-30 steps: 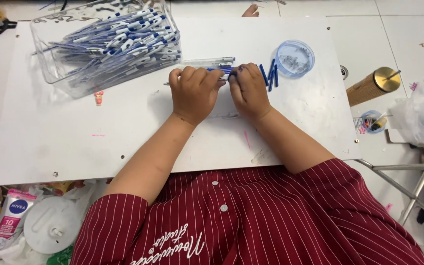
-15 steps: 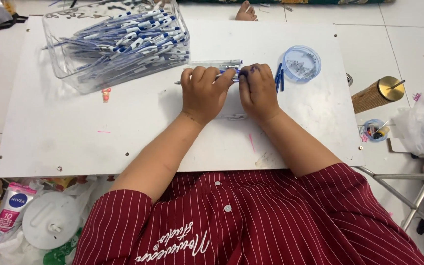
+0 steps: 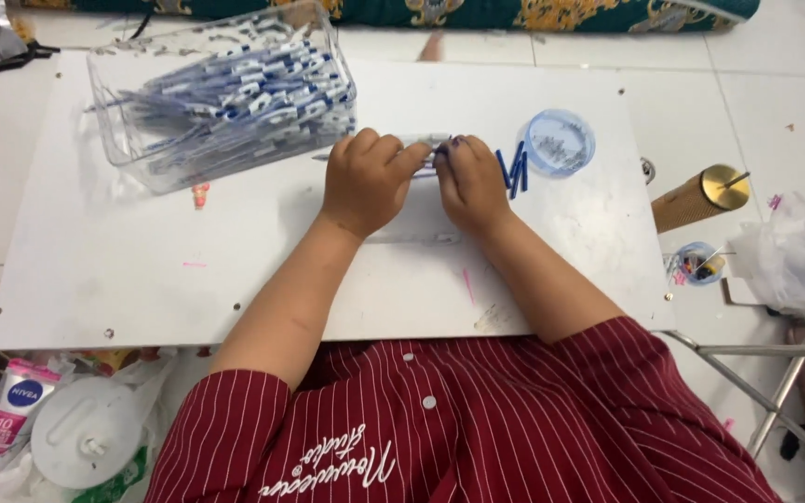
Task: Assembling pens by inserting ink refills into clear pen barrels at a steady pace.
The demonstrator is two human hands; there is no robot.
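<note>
White board, two hands joined over one pen.

Left hand (image 3: 370, 177) and right hand (image 3: 470, 182) both pinch a clear pen (image 3: 428, 142) at the board's (image 3: 142, 279) middle, between the clear bin of pens (image 3: 225, 98) and loose blue caps (image 3: 512, 169).

Lower left of the frame: white tube (image 3: 13, 410) with blue round label and pink band, lying on clutter
</note>
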